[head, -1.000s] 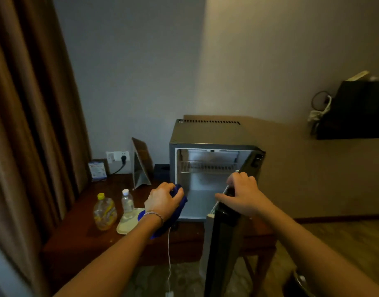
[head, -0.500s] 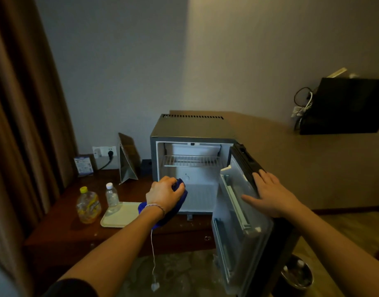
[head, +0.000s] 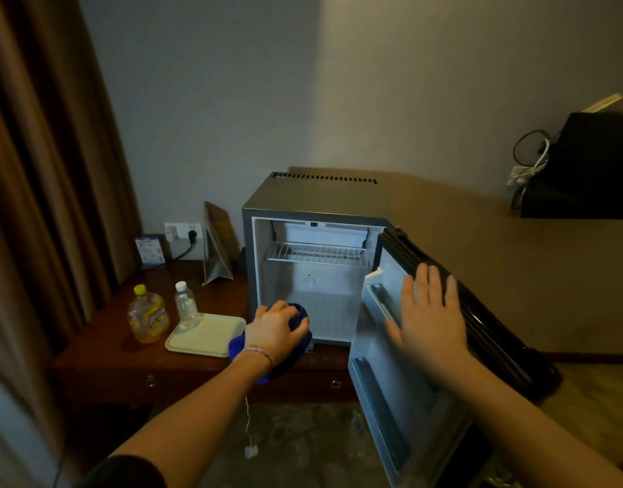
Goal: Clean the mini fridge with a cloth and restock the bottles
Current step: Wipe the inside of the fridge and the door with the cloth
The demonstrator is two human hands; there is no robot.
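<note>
Left hand (head: 273,329) gripping blue cloth (head: 299,317) at fridge (head: 317,199) mouth, interior just beyond; right hand (head: 428,315) flat on door (head: 391,392)

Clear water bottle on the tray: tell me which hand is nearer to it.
Left. The left hand, gripping the blue cloth, sits just right of the tray holding the clear water bottle. The right hand is farther right, open against the fridge door.
</note>
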